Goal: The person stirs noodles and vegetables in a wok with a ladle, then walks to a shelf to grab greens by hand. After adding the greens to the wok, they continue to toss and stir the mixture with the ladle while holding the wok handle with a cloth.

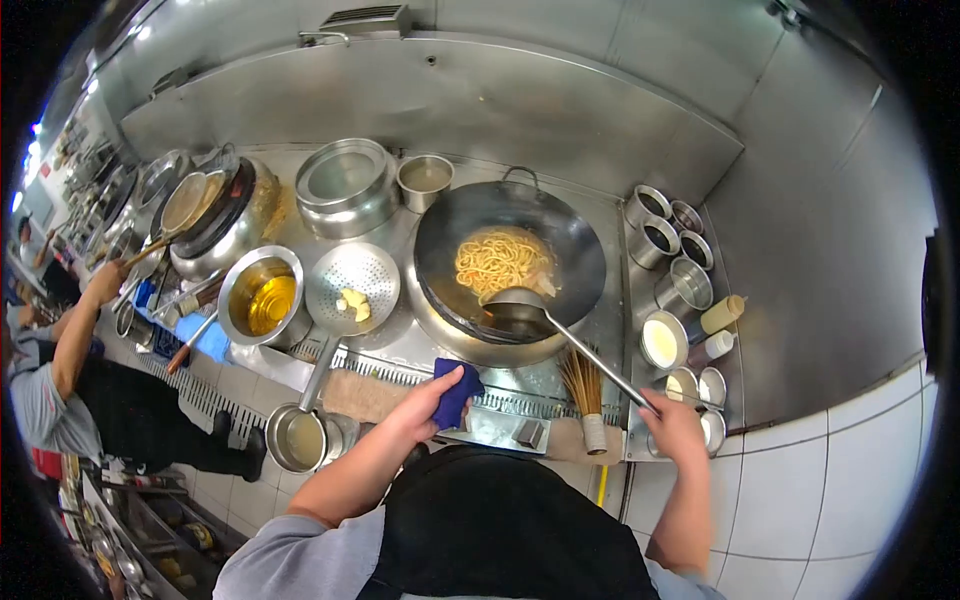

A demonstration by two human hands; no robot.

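My right hand point(675, 425) is closed round the long metal handle of a ladle point(518, 312). The ladle's bowl rests inside a black wok point(580, 262), against the near side of a heap of noodles point(503, 258). A folded dark blue cloth point(455, 392) is gripped in my left hand point(428, 405), close to the wok's near edge. Right of the wok, a bamboo wok brush point(592, 430) lies at the front of the stove. To the left, a perforated strainer point(345, 268) holds pale yellow pieces.
A pot of yellow oil point(232, 300) and a lidded steel pot point(345, 215) stand left of the wok. Along the right ledge are seasoning containers point(685, 285) and squeeze bottles point(724, 312). At far left, another person point(65, 385) works over a second wok. A steel splashback point(450, 95) rises behind.
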